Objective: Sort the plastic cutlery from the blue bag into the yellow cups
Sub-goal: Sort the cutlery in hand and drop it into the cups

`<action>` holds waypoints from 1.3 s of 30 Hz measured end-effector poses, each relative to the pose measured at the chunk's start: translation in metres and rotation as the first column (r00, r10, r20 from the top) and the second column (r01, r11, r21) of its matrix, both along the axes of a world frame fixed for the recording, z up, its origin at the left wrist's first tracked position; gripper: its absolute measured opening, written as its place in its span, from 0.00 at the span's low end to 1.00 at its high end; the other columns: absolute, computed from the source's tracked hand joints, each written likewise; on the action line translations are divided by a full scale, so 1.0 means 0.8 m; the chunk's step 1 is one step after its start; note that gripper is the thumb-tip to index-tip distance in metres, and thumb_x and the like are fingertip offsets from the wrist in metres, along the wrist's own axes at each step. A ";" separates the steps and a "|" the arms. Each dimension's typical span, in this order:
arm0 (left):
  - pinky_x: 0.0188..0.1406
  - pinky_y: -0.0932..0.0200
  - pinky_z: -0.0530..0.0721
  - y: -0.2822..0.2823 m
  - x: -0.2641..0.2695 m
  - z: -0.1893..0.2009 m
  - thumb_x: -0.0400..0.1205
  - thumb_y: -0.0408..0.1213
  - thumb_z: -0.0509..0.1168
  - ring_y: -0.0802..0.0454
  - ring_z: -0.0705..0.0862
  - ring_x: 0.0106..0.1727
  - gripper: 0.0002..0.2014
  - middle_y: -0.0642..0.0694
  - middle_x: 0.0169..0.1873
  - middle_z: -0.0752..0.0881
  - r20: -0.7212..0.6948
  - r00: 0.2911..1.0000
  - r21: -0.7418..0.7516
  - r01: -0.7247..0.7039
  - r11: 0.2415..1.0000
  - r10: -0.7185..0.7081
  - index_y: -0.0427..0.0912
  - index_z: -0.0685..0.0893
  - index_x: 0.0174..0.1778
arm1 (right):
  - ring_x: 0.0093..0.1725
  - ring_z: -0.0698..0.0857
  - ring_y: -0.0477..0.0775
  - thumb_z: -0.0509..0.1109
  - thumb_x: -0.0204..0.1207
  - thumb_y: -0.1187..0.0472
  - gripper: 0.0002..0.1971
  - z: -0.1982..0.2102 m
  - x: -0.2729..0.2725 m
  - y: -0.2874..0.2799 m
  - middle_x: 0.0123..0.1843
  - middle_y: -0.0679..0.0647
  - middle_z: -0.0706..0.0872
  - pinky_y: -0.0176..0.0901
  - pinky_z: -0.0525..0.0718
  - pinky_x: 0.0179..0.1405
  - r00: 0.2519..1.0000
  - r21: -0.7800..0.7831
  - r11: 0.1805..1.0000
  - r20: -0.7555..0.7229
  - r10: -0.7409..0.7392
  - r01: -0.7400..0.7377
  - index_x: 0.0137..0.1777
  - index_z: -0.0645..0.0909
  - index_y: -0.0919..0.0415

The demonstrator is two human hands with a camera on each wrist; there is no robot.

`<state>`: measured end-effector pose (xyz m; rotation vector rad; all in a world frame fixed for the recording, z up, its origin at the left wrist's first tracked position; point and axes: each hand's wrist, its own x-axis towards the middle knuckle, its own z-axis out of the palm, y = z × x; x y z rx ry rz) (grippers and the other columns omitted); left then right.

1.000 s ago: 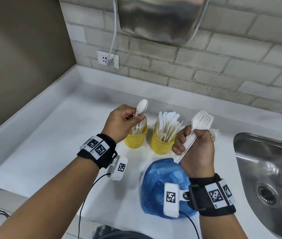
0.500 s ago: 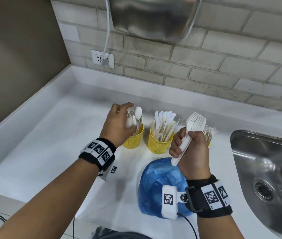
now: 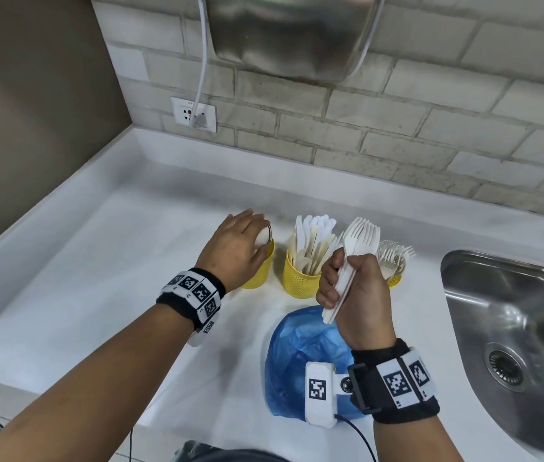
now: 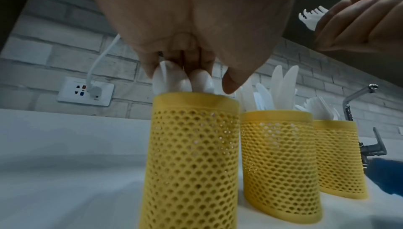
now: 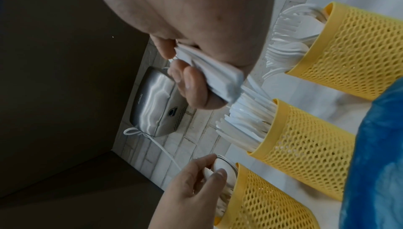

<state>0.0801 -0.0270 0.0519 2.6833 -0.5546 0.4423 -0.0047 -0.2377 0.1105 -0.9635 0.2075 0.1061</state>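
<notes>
Three yellow mesh cups stand in a row on the white counter: the left cup (image 3: 259, 275) holds spoons, the middle cup (image 3: 298, 281) knives, the right cup (image 3: 395, 280) forks. My left hand (image 3: 262, 241) hovers over the left cup and pinches the bowl of a white spoon (image 4: 200, 82) that stands in it. My right hand (image 3: 347, 285) grips a bundle of white forks (image 3: 362, 238) by the handles, tines up, in front of the middle and right cups. The blue bag (image 3: 300, 355) lies just below that hand.
A steel sink (image 3: 513, 328) is set in the counter at the right, with a faucet (image 4: 353, 105) behind it. A metal hand dryer (image 3: 290, 35) hangs on the brick wall, its cord plugged into a socket (image 3: 194, 114). A brown wall closes off the left side.
My left hand has lowered the spoon from above the left cup down into it. My right hand has kept the fork bundle in about the same place.
</notes>
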 end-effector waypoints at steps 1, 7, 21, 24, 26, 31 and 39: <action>0.82 0.42 0.67 0.001 0.000 0.001 0.85 0.43 0.67 0.39 0.74 0.81 0.21 0.41 0.74 0.82 -0.017 1.000 -0.023 0.010 1.000 -0.010 0.40 0.81 0.73 | 0.21 0.62 0.49 0.51 0.80 0.59 0.13 -0.001 0.000 0.000 0.30 0.53 0.67 0.38 0.61 0.21 1.000 0.003 1.000 -0.001 0.002 -0.002 0.36 0.71 0.57; 0.86 0.41 0.60 -0.002 -0.005 0.023 0.84 0.53 0.65 0.43 0.65 0.85 0.29 0.42 0.83 0.71 -0.015 1.000 -0.018 0.001 1.000 -0.001 0.45 0.74 0.80 | 0.21 0.64 0.49 0.57 0.75 0.56 0.09 0.003 0.000 0.000 0.30 0.53 0.68 0.38 0.63 0.20 0.998 0.022 1.000 0.063 0.012 -0.014 0.36 0.73 0.57; 0.41 0.53 0.89 -0.083 -0.112 0.065 0.90 0.42 0.62 0.50 0.88 0.38 0.02 0.46 0.41 0.87 -0.365 0.792 -0.687 0.125 0.716 -0.489 0.50 0.79 0.54 | 0.37 0.81 0.57 0.61 0.87 0.53 0.16 0.015 0.001 0.026 0.37 0.48 0.83 0.51 0.76 0.39 0.969 -0.277 0.938 0.193 -0.157 0.207 0.39 0.81 0.55; 0.39 0.48 0.86 -0.080 -0.111 0.063 0.91 0.42 0.62 0.48 0.85 0.35 0.06 0.42 0.37 0.84 -0.349 0.812 -0.638 0.160 0.754 -0.467 0.57 0.77 0.48 | 0.35 0.82 0.56 0.60 0.89 0.54 0.17 0.013 -0.002 0.018 0.33 0.52 0.84 0.49 0.78 0.38 0.967 -0.360 0.914 0.230 -0.108 0.187 0.40 0.82 0.57; 0.39 0.47 0.85 -0.079 -0.112 0.063 0.91 0.43 0.62 0.46 0.84 0.36 0.06 0.41 0.37 0.84 -0.350 0.813 -0.640 0.156 0.752 -0.466 0.58 0.78 0.48 | 0.37 0.85 0.56 0.63 0.88 0.55 0.14 0.012 -0.004 0.003 0.35 0.56 0.86 0.47 0.82 0.40 0.966 -0.427 0.891 0.255 -0.043 0.152 0.42 0.84 0.58; 0.53 0.44 0.85 -0.082 -0.109 0.055 0.89 0.47 0.63 0.47 0.86 0.51 0.10 0.43 0.51 0.88 -0.389 0.788 -0.593 0.182 0.785 -0.477 0.45 0.84 0.53 | 0.32 0.76 0.58 0.80 0.77 0.54 0.11 0.001 -0.009 -0.044 0.34 0.66 0.81 0.46 0.76 0.30 0.948 -0.481 0.876 0.294 0.121 0.037 0.45 0.89 0.64; 0.51 0.72 0.80 -0.097 -0.095 0.054 0.88 0.50 0.65 0.60 0.84 0.48 0.15 0.57 0.55 0.84 -0.402 0.862 -0.502 0.075 0.862 -0.310 0.51 0.83 0.69 | 0.31 0.79 0.61 0.79 0.76 0.65 0.05 0.018 -0.009 -0.128 0.40 0.74 0.85 0.51 0.80 0.34 0.930 -0.558 0.799 0.368 -0.005 0.225 0.43 0.91 0.54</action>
